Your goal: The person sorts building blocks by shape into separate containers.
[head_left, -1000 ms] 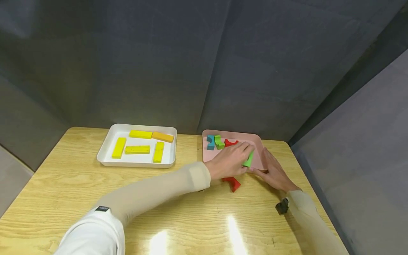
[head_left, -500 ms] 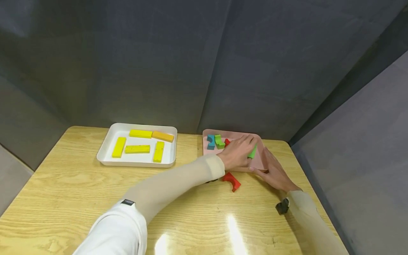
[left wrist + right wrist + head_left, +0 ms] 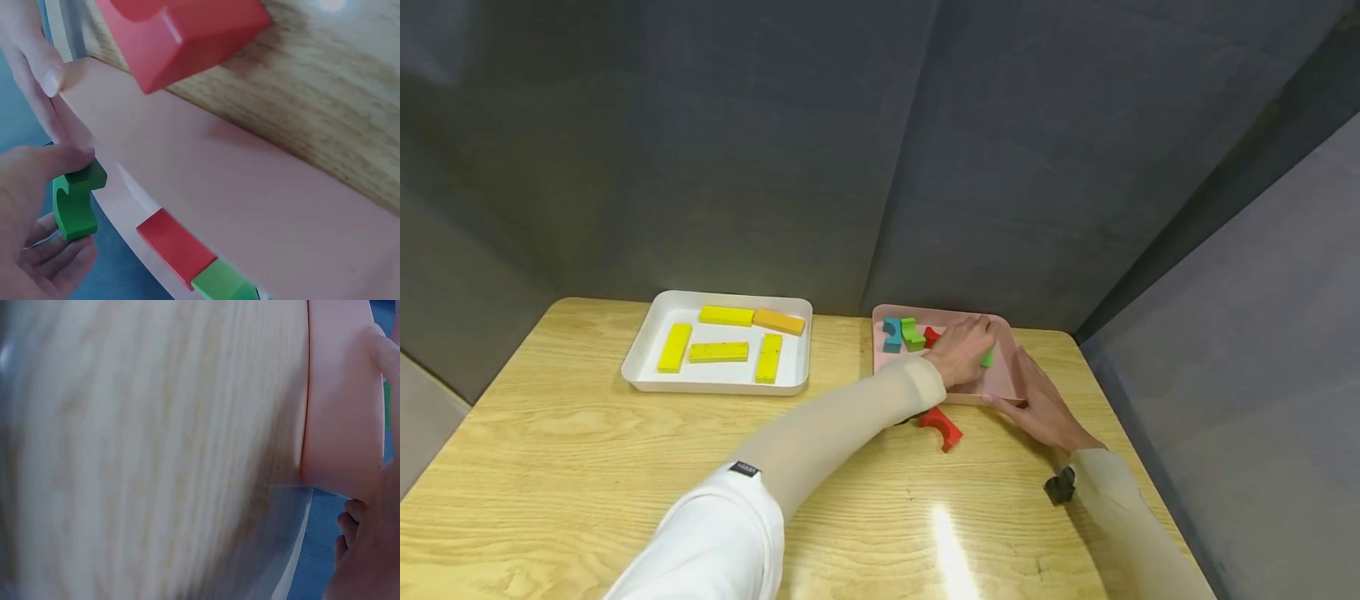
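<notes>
My left hand (image 3: 964, 350) reaches over the pink tray (image 3: 1006, 379) and pinches a green block with a curved notch (image 3: 78, 203) between thumb and fingers, as the left wrist view shows. In the head view that hand covers most of the block. Inside the tray's left half lie a blue notched block (image 3: 892, 335), a light green one (image 3: 913, 335) and a red one (image 3: 931, 337), partly hidden by the hand. My right hand (image 3: 1047, 410) rests at the tray's front right corner, thumb against the front wall and fingers stretched along the right side.
A red arch block (image 3: 945, 432) lies on the wooden table (image 3: 880, 525) just in front of the pink tray, close to my left forearm. On the left stands a white tray (image 3: 715, 387) with several yellow blocks (image 3: 718, 352) and an orange block (image 3: 778, 322). Dark curtains (image 3: 775, 167) hang behind.
My left hand has moved back and slightly right over the pink tray, carrying the green block from near the front rim. The right hand has stayed at the corner.
</notes>
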The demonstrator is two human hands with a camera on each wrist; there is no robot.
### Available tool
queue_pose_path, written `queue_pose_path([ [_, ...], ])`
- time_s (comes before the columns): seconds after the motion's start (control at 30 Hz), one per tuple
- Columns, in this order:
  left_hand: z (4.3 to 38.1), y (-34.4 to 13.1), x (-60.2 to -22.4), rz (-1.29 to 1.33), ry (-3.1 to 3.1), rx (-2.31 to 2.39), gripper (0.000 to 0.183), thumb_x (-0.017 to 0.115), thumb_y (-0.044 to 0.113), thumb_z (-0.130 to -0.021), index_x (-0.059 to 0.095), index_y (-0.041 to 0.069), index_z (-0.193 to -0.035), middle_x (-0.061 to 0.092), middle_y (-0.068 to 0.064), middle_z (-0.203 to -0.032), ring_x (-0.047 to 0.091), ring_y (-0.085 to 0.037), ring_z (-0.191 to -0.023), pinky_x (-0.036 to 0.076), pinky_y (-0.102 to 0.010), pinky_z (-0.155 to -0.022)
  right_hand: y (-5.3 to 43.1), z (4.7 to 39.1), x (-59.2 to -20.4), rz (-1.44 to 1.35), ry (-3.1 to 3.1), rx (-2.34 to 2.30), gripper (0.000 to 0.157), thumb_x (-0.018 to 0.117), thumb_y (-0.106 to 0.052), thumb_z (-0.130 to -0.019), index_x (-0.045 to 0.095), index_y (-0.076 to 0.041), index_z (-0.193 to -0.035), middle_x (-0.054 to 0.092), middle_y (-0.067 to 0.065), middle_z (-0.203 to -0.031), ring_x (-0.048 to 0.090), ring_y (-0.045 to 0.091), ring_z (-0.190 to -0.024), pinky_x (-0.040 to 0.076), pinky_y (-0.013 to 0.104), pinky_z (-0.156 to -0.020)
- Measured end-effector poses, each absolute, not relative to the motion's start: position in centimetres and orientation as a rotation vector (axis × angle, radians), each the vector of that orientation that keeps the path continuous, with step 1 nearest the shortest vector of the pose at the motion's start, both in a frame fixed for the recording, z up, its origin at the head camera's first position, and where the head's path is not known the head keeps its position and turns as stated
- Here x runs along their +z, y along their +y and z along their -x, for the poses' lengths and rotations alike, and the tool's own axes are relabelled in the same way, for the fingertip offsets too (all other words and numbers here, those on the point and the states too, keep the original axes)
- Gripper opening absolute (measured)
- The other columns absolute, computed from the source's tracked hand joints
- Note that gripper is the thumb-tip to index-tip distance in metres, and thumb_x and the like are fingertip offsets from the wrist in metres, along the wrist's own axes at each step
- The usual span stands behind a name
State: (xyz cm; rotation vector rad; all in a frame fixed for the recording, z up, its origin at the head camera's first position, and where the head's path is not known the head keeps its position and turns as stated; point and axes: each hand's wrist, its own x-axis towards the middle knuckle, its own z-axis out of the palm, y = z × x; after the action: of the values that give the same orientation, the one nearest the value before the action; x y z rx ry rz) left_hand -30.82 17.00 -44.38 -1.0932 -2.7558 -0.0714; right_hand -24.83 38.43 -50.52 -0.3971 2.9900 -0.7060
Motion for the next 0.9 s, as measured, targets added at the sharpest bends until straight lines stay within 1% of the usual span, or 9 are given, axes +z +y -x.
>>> queue_pose_path([
  [0.1, 31.1, 17.3, -44.7, 1.083, -2.77, -0.045, 0.065, 0.074, 0.033, -0.1, 0.049, 0.006, -0.153, 0.06, -0.007, -0.142, 0.061, -0.016, -0.125, 0.052, -0.027, -0.108, 38.3, 24.9, -50.6, 0.401, 2.991, -0.703, 0.119, 0.07, -0.065, -0.097, -0.004, -0.012, -0.173, -0.005, 0.012, -0.181, 0.005, 0.047, -0.164, 0.012, 0.078, -0.124],
  [0.23, 31.5, 17.5, -44.9, 1.067, -2.786, -0.014, 0.063, 0.075, 0.034, -0.1, 0.05, 0.007, -0.151, 0.062, -0.006, -0.135, 0.063, -0.016, -0.119, 0.055, -0.025, -0.103, 38.1, 24.9, -50.4, 0.386, 2.988, -0.692, 0.119, 0.069, -0.066, -0.097, -0.004, -0.012, -0.173, -0.008, 0.009, -0.181, 0.005, 0.046, -0.164, 0.011, 0.077, -0.125],
  [0.43, 31.8, 17.7, -45.5, 1.072, -2.807, 0.022, 0.061, 0.073, 0.033, -0.102, 0.05, 0.008, -0.152, 0.061, -0.005, -0.137, 0.062, -0.015, -0.122, 0.054, -0.024, -0.105, 38.1, 24.9, -50.3, 0.403, 2.992, -0.683, 0.117, 0.069, -0.064, -0.098, -0.003, -0.01, -0.173, -0.008, 0.011, -0.18, 0.005, 0.046, -0.164, 0.011, 0.076, -0.125],
  [0.6, 31.9, 17.8, -46.2, 1.053, -2.817, 0.001, 0.06, 0.075, 0.033, -0.1, 0.053, 0.008, -0.15, 0.063, -0.005, -0.133, 0.063, -0.016, -0.119, 0.055, -0.025, -0.104, 38.1, 24.8, -50.6, 0.422, 3.001, -0.675, 0.116, 0.068, -0.063, -0.099, -0.004, -0.008, -0.172, -0.005, 0.017, -0.18, 0.005, 0.046, -0.164, 0.012, 0.075, -0.126],
  [0.77, 31.9, 17.9, -46.8, 1.046, -2.813, 0.027, 0.058, 0.075, 0.034, -0.1, 0.055, 0.008, -0.148, 0.063, -0.005, -0.129, 0.064, -0.015, -0.116, 0.057, -0.023, -0.1, 38.2, 24.7, -50.7, 0.409, 2.997, -0.676, 0.117, 0.068, -0.064, -0.099, -0.005, -0.008, -0.172, -0.007, 0.014, -0.18, 0.005, 0.047, -0.164, 0.012, 0.076, -0.125],
  [0.9, 32.0, 18.1, -46.9, 1.04, -2.813, 0.049, 0.056, 0.075, 0.035, -0.1, 0.056, 0.008, -0.146, 0.063, -0.005, -0.128, 0.064, -0.015, -0.114, 0.057, -0.022, -0.098, 38.2, 24.7, -50.6, 0.396, 2.995, -0.68, 0.118, 0.068, -0.064, -0.099, -0.005, -0.008, -0.172, -0.006, 0.016, -0.18, 0.006, 0.048, -0.164, 0.012, 0.077, -0.125],
])
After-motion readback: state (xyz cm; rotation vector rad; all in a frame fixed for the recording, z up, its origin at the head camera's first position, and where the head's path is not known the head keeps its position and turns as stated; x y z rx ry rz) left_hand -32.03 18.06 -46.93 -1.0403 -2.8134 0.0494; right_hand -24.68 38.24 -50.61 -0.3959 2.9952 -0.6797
